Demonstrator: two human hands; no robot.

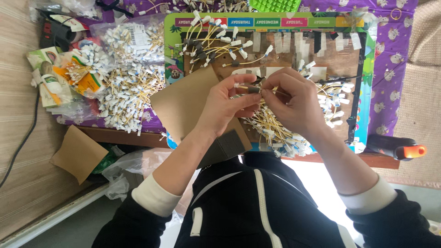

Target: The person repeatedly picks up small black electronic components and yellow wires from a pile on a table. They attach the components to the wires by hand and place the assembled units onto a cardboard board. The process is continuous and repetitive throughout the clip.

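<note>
Over by the table's left edge a heap of white-tagged yellow wires (131, 85) is sitting loose, so not much spare room there. The left hand (227, 103) is coming up from the near edge, wrist bent, fingers pinching a small dark cylinder piece (251, 89) above the middle of the brown board (285, 59). The right hand (294, 98) is curling in against it, fingertips narrowed on the same piece. Another wire pile (294, 131) is crowding the board's near-right corner, and an orange-tipped tool (399, 148) is lying at the table's near-right edge.
</note>
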